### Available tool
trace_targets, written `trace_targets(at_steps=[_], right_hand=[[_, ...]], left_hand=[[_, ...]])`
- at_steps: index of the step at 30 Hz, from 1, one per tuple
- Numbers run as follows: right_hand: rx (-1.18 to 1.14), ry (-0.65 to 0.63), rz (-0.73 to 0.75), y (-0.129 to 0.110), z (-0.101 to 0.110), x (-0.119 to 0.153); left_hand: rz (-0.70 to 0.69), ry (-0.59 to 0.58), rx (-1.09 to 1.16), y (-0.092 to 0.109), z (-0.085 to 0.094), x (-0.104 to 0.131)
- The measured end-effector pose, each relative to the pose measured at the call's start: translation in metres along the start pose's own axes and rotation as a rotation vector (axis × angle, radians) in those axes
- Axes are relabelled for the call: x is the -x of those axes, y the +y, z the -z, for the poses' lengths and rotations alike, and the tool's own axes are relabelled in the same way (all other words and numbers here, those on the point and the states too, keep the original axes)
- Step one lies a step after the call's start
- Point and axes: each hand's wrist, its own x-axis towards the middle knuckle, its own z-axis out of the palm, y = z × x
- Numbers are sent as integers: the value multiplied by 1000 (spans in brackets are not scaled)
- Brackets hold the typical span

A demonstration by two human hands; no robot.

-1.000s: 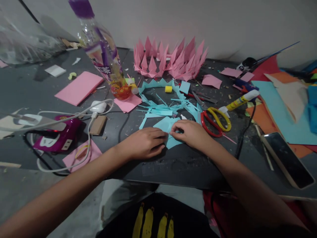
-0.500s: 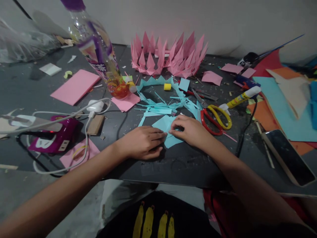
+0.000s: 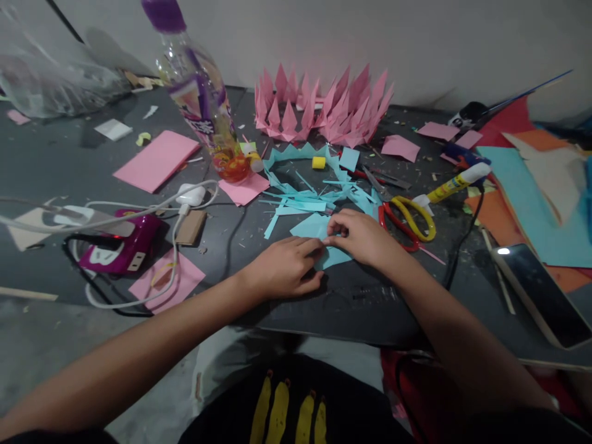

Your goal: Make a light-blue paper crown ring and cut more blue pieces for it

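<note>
A light blue paper sheet [image 3: 333,258] lies on the dark table near its front edge, partly under my fingers. My left hand [image 3: 293,266] rests palm down at the sheet's left side, its fingertips pressed on the paper. From the right, my right hand [image 3: 356,237] pinches the same sheet with thumb and forefinger, close to my left fingertips. Just beyond are blue paper strips [image 3: 305,203] and a zigzag-edged blue paper ring [image 3: 296,151]. Red and yellow scissors [image 3: 414,219] lie right of my right hand.
Pink pointed paper crowns [image 3: 324,111] stand at the back. A tall bottle [image 3: 203,105] stands back left, above a purple power adapter [image 3: 124,240] with cables. On the right are a glue stick [image 3: 457,183], a phone [image 3: 541,296] and coloured paper [image 3: 522,197].
The whole view has shifted, so the table's things appear slightly further right. My hands remain at the blue sheet, with my right thumb and forefinger now closer to my left fingertips.
</note>
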Motion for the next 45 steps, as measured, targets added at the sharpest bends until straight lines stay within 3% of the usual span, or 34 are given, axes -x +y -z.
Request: trace_targets(at_steps=[11,17,22,27,34,40,45], right_hand=[[-94,47,88,15,10,2],[-8,-116,76,11,18,13],[125,-139,-14,2,14,12],[273,-186,4,0,10,10],[550,-129,6,-12,-1,17],[586,-103,-42,-19,-3,20],[529,-41,-55,-8,-1,22]], left_hand=[[52,-37,-12,4,2,-3],[55,-20,-4,3,-1,-3],[57,-14,3,4,-2,-4],[62,-28,3,4,0,-4],[57,-25,4,4,-1,-3],[52,-59,-1,6,0,-4],[75,-43,11,8,0,-4]])
